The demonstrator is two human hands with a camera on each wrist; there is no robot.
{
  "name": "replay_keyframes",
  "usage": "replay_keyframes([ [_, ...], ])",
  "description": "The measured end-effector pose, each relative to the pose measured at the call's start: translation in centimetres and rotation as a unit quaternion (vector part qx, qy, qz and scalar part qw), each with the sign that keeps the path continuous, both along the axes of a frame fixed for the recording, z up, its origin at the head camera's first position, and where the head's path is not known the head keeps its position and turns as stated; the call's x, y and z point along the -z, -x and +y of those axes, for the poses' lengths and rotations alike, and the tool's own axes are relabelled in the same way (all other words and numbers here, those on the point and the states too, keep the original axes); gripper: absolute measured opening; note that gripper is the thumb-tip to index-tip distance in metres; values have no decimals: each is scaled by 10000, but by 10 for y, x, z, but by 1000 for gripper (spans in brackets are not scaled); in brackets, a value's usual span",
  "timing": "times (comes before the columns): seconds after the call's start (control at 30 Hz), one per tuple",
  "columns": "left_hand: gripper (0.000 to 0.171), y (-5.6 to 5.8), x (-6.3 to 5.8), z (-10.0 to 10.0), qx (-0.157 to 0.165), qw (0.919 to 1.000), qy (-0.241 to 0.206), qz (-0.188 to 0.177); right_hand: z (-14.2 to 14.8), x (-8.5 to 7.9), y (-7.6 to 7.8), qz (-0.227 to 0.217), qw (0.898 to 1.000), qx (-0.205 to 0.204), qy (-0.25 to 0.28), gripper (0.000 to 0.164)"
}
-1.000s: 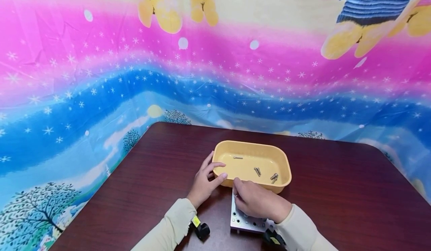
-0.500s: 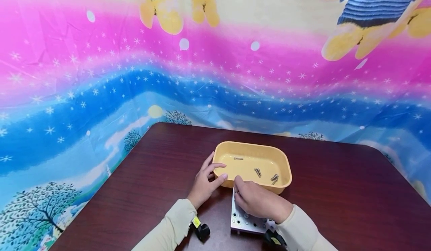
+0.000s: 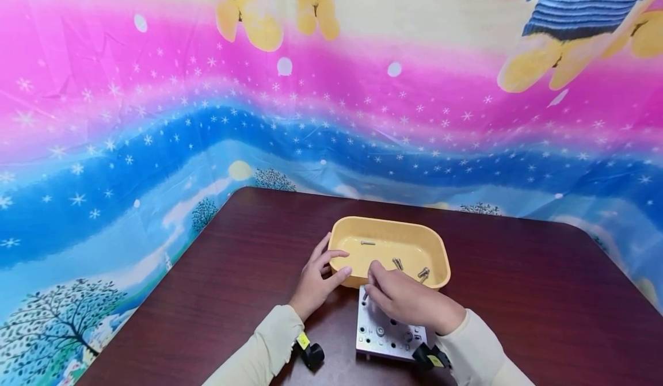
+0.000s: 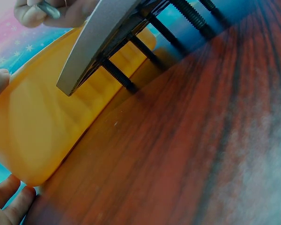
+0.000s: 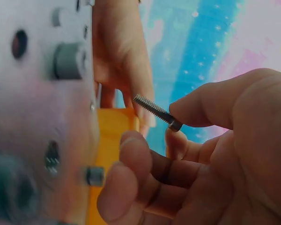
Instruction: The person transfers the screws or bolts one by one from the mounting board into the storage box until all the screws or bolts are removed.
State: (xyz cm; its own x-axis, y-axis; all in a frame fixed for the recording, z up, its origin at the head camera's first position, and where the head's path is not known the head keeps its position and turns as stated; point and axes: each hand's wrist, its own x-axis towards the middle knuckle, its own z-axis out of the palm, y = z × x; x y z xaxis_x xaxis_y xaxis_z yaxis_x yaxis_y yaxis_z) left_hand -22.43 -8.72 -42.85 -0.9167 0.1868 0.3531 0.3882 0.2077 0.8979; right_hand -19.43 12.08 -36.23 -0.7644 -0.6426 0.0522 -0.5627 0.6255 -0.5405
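Note:
My right hand [image 3: 411,299] pinches a small socket-head bolt [image 5: 154,112] by its head, between thumb and finger, over the far left part of a silver metal plate [image 3: 374,317]. The bolt's threaded end points away from the fingertips in the right wrist view. Bolt heads [image 3: 380,331] of different sizes stand up from the drilled plate. Under it, several threaded shanks [image 4: 117,75] reach down toward the table. My left hand [image 3: 313,279] grips the left end of a yellow plastic tray [image 3: 362,265], thumb and index finger at its rim.
Several loose bolts [image 3: 397,264] lie in the tray, which stands right behind the plate. The dark wooden table [image 3: 248,259] extends to both sides. A printed cloth [image 3: 331,115] hangs behind its far edge.
My right hand has shifted right and slightly away from me, lifting off the plate's far left corner with the bolt, so more of the plate shows. The left hand stays put.

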Motion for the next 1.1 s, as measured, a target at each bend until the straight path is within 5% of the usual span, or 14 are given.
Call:
replay_keyframes([
  [0.6,32,-1,-2,-1,52,10000,-7,-13,30,-13,23,740,9937,688,479,33],
  [1.1,25,-1,-2,1,10,9999,-103,11,59,9,51,855,9841,1415,651,13],
])
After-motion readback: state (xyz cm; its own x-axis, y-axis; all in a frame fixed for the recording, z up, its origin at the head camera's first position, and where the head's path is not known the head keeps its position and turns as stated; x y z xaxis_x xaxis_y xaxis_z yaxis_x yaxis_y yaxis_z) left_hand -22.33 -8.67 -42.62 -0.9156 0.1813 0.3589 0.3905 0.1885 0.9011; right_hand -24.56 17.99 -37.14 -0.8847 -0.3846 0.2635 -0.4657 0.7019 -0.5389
